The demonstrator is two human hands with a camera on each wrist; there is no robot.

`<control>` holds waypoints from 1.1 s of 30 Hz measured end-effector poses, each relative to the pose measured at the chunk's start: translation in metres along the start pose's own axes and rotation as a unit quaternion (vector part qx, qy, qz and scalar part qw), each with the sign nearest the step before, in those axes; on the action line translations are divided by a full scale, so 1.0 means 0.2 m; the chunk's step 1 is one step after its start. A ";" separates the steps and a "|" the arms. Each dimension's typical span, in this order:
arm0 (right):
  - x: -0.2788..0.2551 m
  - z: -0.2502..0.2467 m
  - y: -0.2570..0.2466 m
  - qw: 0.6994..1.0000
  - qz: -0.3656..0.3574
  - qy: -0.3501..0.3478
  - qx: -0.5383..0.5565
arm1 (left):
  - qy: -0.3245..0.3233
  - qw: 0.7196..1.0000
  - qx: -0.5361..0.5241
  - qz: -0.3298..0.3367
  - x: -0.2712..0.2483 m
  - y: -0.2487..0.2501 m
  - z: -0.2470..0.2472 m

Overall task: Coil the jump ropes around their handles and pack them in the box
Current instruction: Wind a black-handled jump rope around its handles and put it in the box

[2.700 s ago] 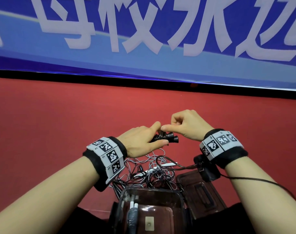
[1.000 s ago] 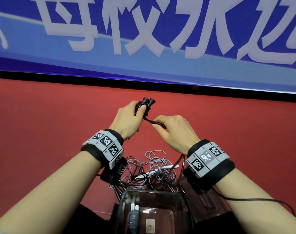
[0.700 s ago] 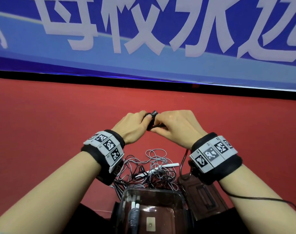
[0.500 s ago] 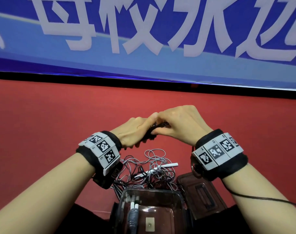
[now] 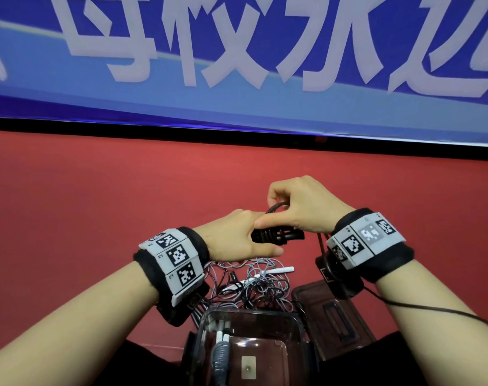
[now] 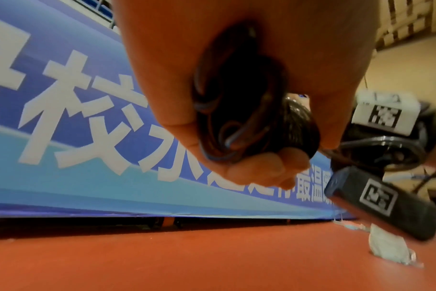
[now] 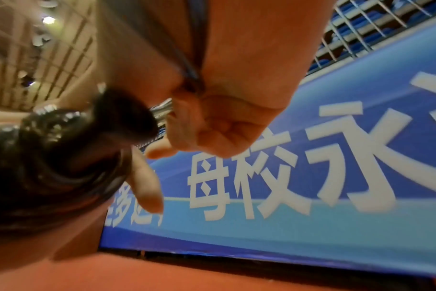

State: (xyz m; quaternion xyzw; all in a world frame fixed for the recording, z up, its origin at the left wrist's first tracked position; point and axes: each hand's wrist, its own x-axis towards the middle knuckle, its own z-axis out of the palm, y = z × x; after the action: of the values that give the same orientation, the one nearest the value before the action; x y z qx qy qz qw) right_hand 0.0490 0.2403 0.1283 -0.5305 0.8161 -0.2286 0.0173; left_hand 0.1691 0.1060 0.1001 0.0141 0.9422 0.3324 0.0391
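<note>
Winding on, we have turned the handles (image 5: 276, 235) level again, where a second ago they stood upright; our left hand (image 5: 237, 238) grips them, our right hand (image 5: 301, 207) pinches the rope (image 5: 276, 208) just above; the box (image 5: 251, 346) waits at the floor's near edge.

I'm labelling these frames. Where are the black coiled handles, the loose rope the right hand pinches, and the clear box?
black coiled handles (image 5: 276, 235), head view, wrapped middle.
loose rope (image 5: 275, 208), head view, loop beside the fingers.
clear box (image 5: 251, 313), head view, far rim.
</note>
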 end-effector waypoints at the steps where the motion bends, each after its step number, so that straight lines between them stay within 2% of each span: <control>1: 0.00 0.00 0.02 0.998 0.014 -0.010 0.056 | -0.002 1.000 -0.025 -0.004 0.00 0.01 0.00; 4: 0.01 0.00 0.06 0.968 0.052 -0.031 0.244 | -0.005 0.998 -0.068 -0.010 0.00 0.03 -0.01; 7: 0.03 0.02 0.09 0.934 0.082 -0.013 0.348 | -0.001 0.981 -0.192 -0.014 0.01 0.06 -0.04; 11: 0.07 0.12 0.03 0.891 0.136 0.033 0.432 | 0.042 0.949 -0.313 -0.013 0.01 0.07 -0.08; 13: 0.08 0.17 -0.01 0.878 0.147 0.029 0.454 | 0.080 0.924 -0.374 -0.012 0.02 0.07 -0.09; 17: 0.09 0.20 -0.07 0.869 0.162 0.006 0.468 | 0.106 0.850 -0.516 0.034 0.05 0.09 -0.10; 20: 0.10 0.17 -0.07 0.874 0.147 -0.007 0.463 | 0.110 0.831 -0.545 0.017 0.06 0.08 -0.13; 23: 0.11 0.10 -0.02 0.890 0.123 -0.007 0.440 | 0.114 0.831 -0.544 -0.007 0.06 0.07 -0.15; 25: 0.10 0.07 0.02 0.895 0.114 0.000 0.432 | 0.114 0.845 -0.522 -0.012 0.06 0.08 -0.16; 29: 0.08 0.04 0.10 0.913 0.128 -0.031 0.385 | 0.107 0.891 -0.438 -0.054 0.06 0.07 -0.14; 31: 0.07 0.04 0.11 0.914 0.153 -0.049 0.373 | 0.107 0.927 -0.350 -0.076 0.06 0.06 -0.12; 33: 0.08 0.06 0.11 0.912 0.180 -0.061 0.363 | 0.103 0.952 -0.275 -0.091 0.05 0.06 -0.11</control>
State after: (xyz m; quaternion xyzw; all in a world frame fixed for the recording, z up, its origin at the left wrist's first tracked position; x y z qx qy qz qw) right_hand 0.0261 0.2306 0.1128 -0.3446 0.7559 -0.4696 0.2990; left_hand 0.1573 0.1030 0.1236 -0.1174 0.8105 0.5732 -0.0262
